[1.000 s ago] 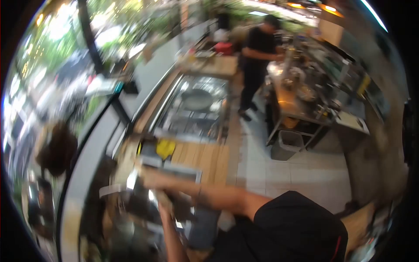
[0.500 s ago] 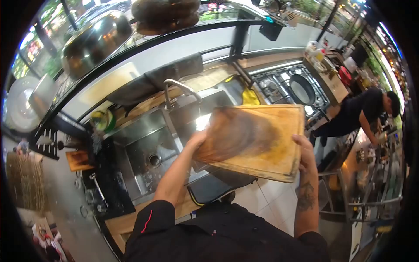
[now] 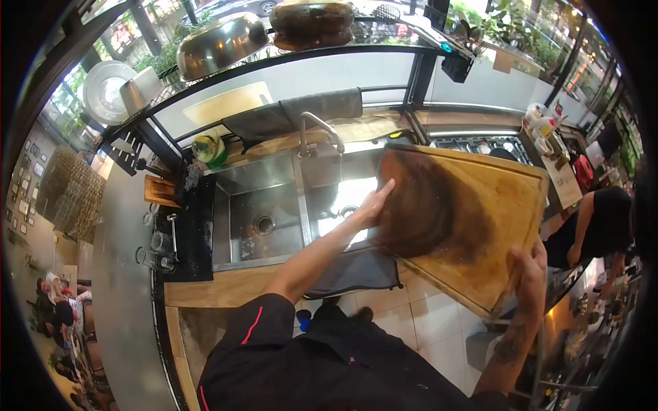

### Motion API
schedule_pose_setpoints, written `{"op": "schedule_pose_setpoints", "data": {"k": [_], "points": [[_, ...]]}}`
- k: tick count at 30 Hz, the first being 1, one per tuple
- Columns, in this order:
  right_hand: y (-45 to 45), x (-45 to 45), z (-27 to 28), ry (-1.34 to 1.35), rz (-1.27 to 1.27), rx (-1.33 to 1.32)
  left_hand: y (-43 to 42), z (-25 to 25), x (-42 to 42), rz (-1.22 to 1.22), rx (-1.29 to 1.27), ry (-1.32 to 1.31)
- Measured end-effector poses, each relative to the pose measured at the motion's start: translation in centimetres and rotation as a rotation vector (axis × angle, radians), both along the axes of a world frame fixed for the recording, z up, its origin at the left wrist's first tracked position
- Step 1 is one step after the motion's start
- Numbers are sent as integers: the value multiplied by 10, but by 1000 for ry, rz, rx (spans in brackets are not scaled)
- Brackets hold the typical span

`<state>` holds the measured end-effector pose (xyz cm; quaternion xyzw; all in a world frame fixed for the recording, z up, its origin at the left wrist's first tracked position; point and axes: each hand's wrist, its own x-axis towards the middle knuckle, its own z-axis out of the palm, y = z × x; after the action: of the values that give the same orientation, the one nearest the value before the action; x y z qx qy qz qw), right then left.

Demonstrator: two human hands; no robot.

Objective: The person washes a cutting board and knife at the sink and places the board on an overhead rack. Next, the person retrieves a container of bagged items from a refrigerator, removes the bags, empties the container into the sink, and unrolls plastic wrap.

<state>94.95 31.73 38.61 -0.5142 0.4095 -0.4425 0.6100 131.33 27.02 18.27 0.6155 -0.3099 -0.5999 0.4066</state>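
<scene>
Both hands hold a large wooden cutting board (image 3: 507,205) up in front of me, tilted, with a groove along its rim. Dark, wet-looking patches cover its left part. My left hand (image 3: 375,203) is closed on the board's left edge, thumb on the face and fingers hidden behind. On the lower right edge my right hand (image 3: 529,268) is closed too, thumb on the face. Left of the board is a double steel sink (image 3: 267,198), where a thin stream runs from the curved faucet (image 3: 321,127).
A gas stove (image 3: 473,144) stands behind the board. Dark cloths (image 3: 295,113) hang on a rail above the sink. Glasses (image 3: 161,241) sit on a black mat (image 3: 192,253) at left. A co-worker (image 3: 603,219) in black stands at right.
The cutting board has moved right, away from the faucet, and turned so its right end dips lower. Both hands keep their hold. My view has shifted, showing more of the left side.
</scene>
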Motion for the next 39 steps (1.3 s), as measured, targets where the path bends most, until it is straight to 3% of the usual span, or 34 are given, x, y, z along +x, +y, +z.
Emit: {"op": "schedule_pose_setpoints", "data": {"k": [2,3,4,6,8,11,14,16,17,19,21,24,25,27,29,30,32,34,37,38,39], "points": [[1,-17,9,287,-76,-239,-5,10,-15,403,-213,147],[6,-9,20,268,-124,-306,4,32,-12,328,-395,249],[1,-19,15,262,-105,-309,9,47,-14,346,-399,243],[-8,-58,-4,479,-146,-541,12,60,-4,392,-623,104],[-15,-74,-10,550,-157,-563,9,61,20,336,-881,-34],[-36,-109,-17,594,-105,-560,38,120,57,210,-900,-334],[-53,-52,28,544,170,-1208,67,152,93,68,-1050,-702],[-64,-27,36,430,231,-1331,71,155,118,146,-1271,66],[-56,7,47,433,238,-1357,75,153,138,181,-1278,284],[-50,76,57,364,287,-1444,81,150,190,101,-1588,358],[-50,151,66,354,336,-1537,106,154,224,391,-1617,347],[-44,277,69,388,289,-1539,109,117,313,237,-1941,551],[-51,310,64,441,325,-1535,121,106,342,475,-1948,555],[-69,376,45,451,418,-1483,146,83,405,711,-1938,558],[-88,441,25,383,493,-1391,160,67,466,691,-2018,85],[-99,469,16,359,520,-1340,162,69,480,685,-2013,94],[-128,521,-13,242,583,-1183,176,77,497,1051,-1765,-196],[-145,565,-36,175,543,-1218,177,79,525,1030,-1703,-228],[-191,609,-81,98,461,-1025,168,84,553,1047,-1528,-390],[-193,617,-76,149,421,-1181,164,88,559,1047,-1518,-386],[-187,625,-68,199,403,-1125,160,96,563,1105,-1394,-356]]}}
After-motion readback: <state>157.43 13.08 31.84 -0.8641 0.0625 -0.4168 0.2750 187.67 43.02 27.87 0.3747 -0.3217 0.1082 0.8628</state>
